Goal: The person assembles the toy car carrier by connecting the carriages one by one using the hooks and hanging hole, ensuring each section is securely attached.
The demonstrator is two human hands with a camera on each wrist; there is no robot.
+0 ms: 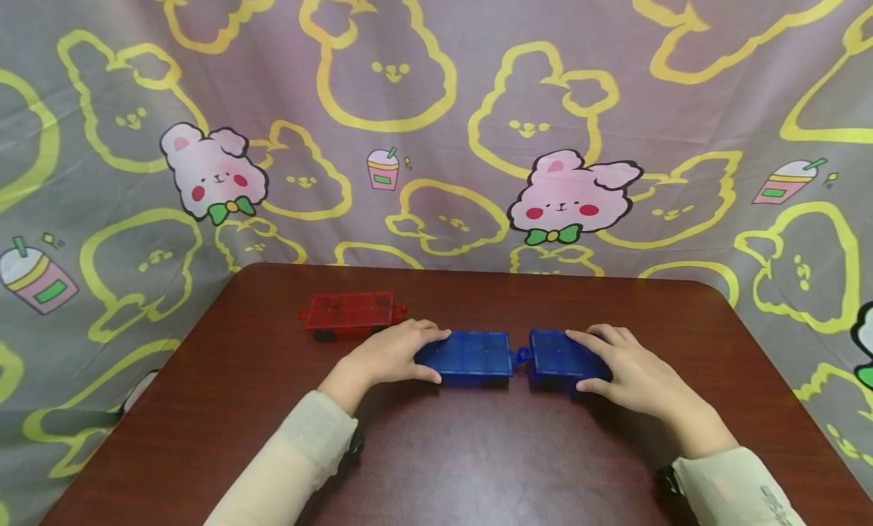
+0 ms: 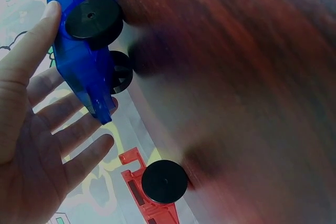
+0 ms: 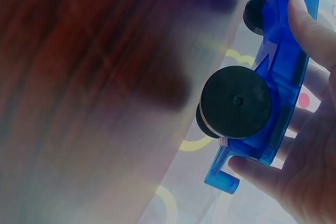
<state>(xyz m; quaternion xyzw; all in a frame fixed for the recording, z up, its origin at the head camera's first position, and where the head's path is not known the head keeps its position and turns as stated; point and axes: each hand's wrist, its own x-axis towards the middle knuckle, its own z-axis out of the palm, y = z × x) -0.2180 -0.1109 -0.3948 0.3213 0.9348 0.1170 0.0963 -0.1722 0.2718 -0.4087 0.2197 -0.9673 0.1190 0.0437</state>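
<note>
Two translucent blue toy car bases with black wheels stand end to end on the table. My left hand [image 1: 392, 353] grips the left blue car base [image 1: 474, 354] by its left end, thumb on the near side and fingers on the far side. Around the right blue car base [image 1: 555, 353] my right hand [image 1: 630, 367] holds on in the same way, from the right end. Their couplings [image 1: 522, 355] meet between them; whether they are hooked together I cannot tell. Black wheels [image 3: 236, 102] show under the right base in the right wrist view.
A translucent red car base [image 1: 351, 311] with black wheels stands behind my left hand, farther back on the dark reddish-brown table [image 1: 477, 450]. Behind and beside the table hangs a grey curtain [image 1: 450, 162] printed with yellow outlines and white rabbits.
</note>
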